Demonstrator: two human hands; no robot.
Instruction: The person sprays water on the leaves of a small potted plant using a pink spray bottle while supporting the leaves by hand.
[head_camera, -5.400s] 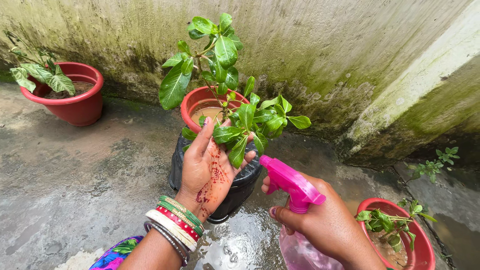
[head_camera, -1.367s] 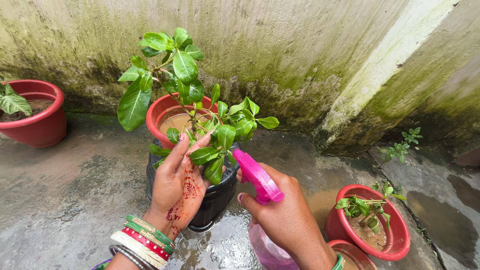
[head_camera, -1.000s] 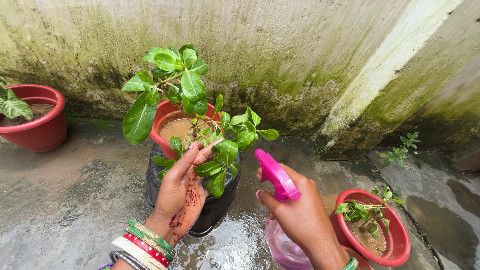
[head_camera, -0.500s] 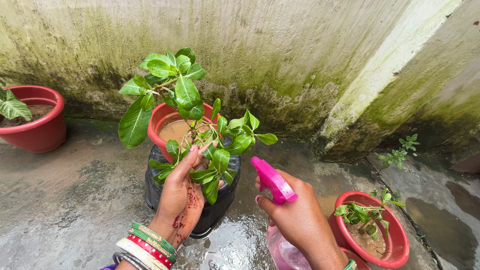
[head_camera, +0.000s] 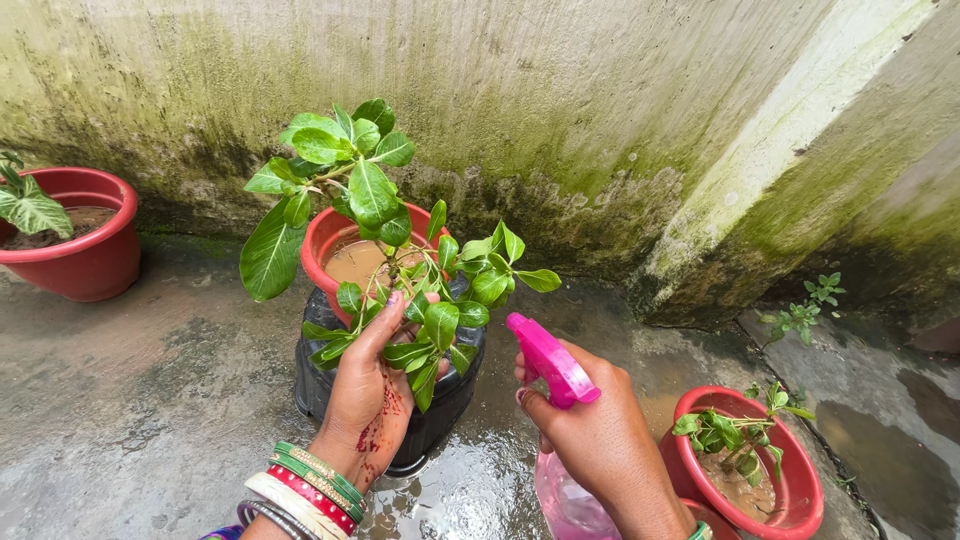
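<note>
My left hand (head_camera: 368, 392), palm open with fingers apart, cups glossy oval leaves of the plant (head_camera: 400, 260) in a black plastic pot (head_camera: 445, 400) on wet concrete floor (head_camera: 150, 400) near the mossy wall (head_camera: 560, 110). My right hand (head_camera: 600, 440) wraps its grip tight around a translucent pink spray bottle (head_camera: 555, 400), nozzle toward the foliage.

1. Open wet floor (head_camera: 160, 400) was seen left of the black pot (head_camera: 440, 400).
2. Passage behind was blocked by the mossy wall (head_camera: 560, 90).
3. The right side was narrowed by a red pot (head_camera: 800, 470).
</note>
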